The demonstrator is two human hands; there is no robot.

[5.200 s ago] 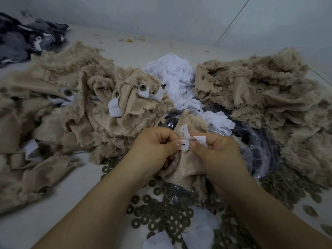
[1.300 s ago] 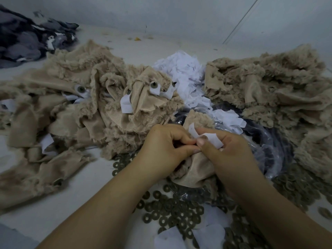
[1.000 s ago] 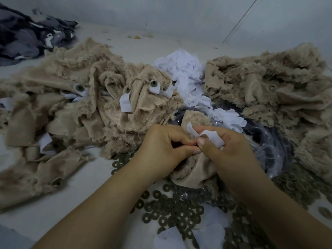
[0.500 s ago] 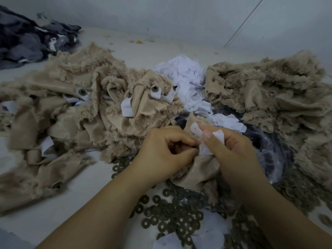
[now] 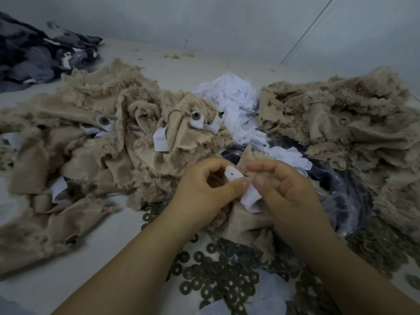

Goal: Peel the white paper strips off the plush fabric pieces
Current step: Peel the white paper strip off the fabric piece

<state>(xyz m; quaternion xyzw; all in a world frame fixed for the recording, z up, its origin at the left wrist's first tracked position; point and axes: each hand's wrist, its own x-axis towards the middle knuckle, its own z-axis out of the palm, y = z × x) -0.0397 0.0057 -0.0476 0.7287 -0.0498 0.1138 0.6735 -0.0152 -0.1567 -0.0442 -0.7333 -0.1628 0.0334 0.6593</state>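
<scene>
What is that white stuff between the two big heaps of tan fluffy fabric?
In the head view, a mound of loose white paper strips lies between the left plush heap and the right plush heap.

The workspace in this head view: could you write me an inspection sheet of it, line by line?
Surface: pale table, partly bare.
Job's things: tan plush piece held in both hands; white paper strip with a punched hole hangs between them; left plush pile carries strips; right plush pile shows none.
Clutter: heap of white paper strips, scattered round washers, dark plastic bag, dark fabric heap.
Grippers: left hand pinches the strip; right hand curls beside it, grip unclear.
Cables: nothing seen.
Surroundings: plain grey wall.
</scene>
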